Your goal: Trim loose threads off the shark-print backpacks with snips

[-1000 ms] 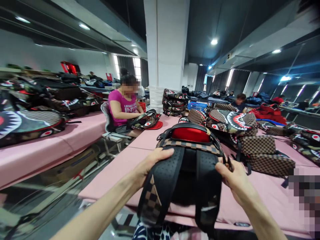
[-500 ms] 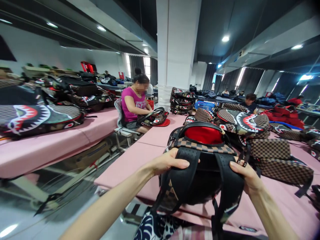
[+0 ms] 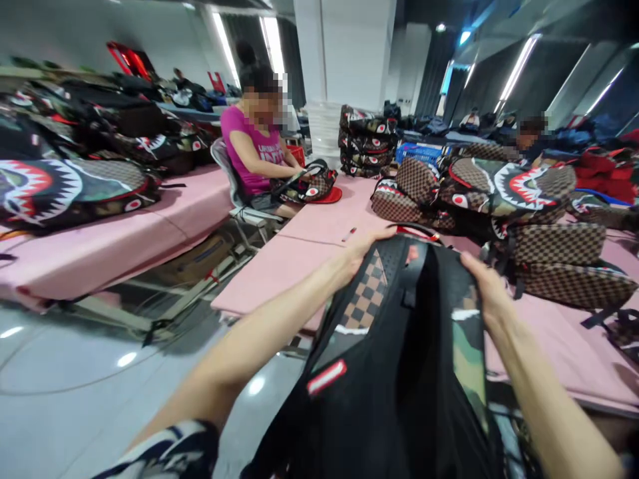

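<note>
I hold a black backpack (image 3: 399, 372) with a brown checker panel, a camouflage side and a red-and-white strip, tipped toward me over the near edge of the pink table (image 3: 279, 266). My left hand (image 3: 362, 249) grips its far top edge on the left. Curled over the same edge on the right is my right hand (image 3: 482, 286). The bag's lower part fills the bottom of the view.
More shark-mouth and checker backpacks (image 3: 494, 193) are heaped on the table's right half. A person in a magenta shirt (image 3: 252, 153) sits at the table's far left end with another bag. A second pink table (image 3: 100, 233) with bags runs along the left, a white pillar (image 3: 344, 53) behind.
The backpack has been pulled off the table toward me and tipped over, so its back straps no longer show. Both hands kept their grip. The view dropped lower.
</note>
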`<state>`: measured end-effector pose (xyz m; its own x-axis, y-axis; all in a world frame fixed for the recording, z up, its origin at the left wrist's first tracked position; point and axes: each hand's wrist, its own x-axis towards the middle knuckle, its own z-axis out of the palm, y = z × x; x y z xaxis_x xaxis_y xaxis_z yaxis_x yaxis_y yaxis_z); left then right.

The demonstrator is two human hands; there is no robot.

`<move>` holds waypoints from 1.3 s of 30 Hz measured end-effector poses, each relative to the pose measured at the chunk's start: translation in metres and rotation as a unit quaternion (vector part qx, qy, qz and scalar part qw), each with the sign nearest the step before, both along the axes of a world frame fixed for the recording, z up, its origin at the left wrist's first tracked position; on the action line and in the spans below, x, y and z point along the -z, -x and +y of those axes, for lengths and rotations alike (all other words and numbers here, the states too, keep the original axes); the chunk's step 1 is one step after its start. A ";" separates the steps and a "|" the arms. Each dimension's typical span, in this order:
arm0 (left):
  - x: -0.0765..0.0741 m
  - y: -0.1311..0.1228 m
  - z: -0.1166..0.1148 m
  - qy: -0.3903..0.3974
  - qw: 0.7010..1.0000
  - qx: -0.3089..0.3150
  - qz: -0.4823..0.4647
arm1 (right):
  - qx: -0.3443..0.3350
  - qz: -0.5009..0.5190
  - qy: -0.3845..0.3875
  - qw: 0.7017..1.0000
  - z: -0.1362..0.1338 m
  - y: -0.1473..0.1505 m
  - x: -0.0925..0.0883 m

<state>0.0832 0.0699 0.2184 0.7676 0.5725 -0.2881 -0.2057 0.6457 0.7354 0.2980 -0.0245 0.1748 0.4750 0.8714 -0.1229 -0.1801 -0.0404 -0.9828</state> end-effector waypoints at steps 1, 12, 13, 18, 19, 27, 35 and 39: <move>0.036 -0.002 0.007 0.055 0.998 -0.008 0.031 | -0.006 0.035 0.033 0.999 0.004 0.007 0.026; 0.203 0.031 -0.052 0.112 0.993 -0.033 -0.014 | 0.010 0.094 0.128 0.987 -0.058 0.053 0.174; 0.205 0.029 -0.050 0.114 0.993 -0.032 -0.014 | 0.009 0.090 0.132 0.987 -0.056 0.053 0.175; 0.209 0.025 -0.045 0.110 0.993 -0.032 0.002 | 0.001 -0.008 0.126 0.992 -0.053 0.045 0.181; 0.208 0.024 -0.046 0.112 0.993 -0.035 0.007 | -0.001 -0.057 0.124 0.991 -0.054 0.043 0.181; 0.199 0.025 -0.049 0.145 0.989 -0.026 0.029 | -0.084 -0.546 -0.038 0.833 -0.067 0.081 0.151; 0.212 0.026 -0.049 0.144 0.988 -0.027 0.047 | -0.276 -0.426 -0.037 0.861 -0.054 0.132 0.161; 0.213 0.025 -0.050 0.104 0.993 -0.051 0.033 | -0.374 -0.211 -0.046 0.902 -0.078 0.107 0.134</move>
<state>0.0582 0.0197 0.0051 0.6838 0.5690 -0.4567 -0.2336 0.7637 0.6018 0.1907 -0.1021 0.0409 -0.2633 0.9645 0.0213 0.2549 0.0909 -0.9627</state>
